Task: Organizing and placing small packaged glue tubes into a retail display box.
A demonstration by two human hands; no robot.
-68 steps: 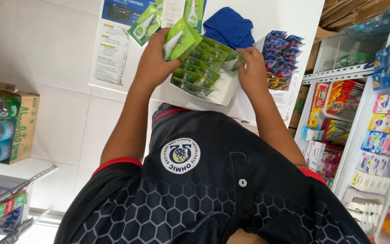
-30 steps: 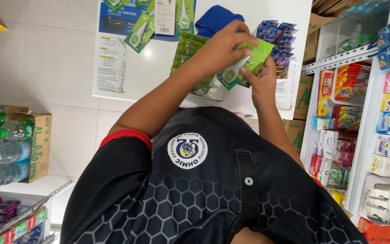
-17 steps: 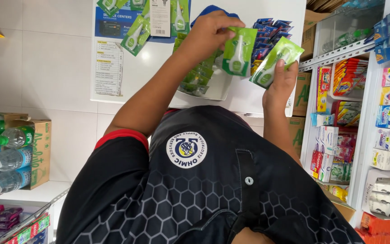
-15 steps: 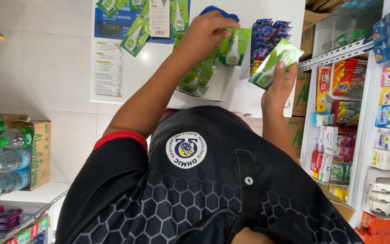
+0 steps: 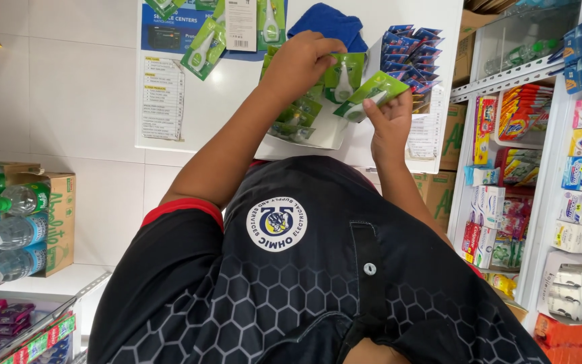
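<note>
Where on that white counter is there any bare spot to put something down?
The clearest patch is bare white counter between the list sheet and the box of packets. Around the hands it is crowded: left hand holds a green packet, right hand a second green packet, with blue cloth and blue sachets close by.

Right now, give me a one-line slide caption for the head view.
Left hand and right hand each hold a green blister pack above an open box of them.

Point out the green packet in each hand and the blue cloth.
Left-hand green packet (image 5: 345, 75), head view, its front face.
Right-hand green packet (image 5: 375, 91), head view, its middle.
Blue cloth (image 5: 328, 21), head view, its centre.
</note>
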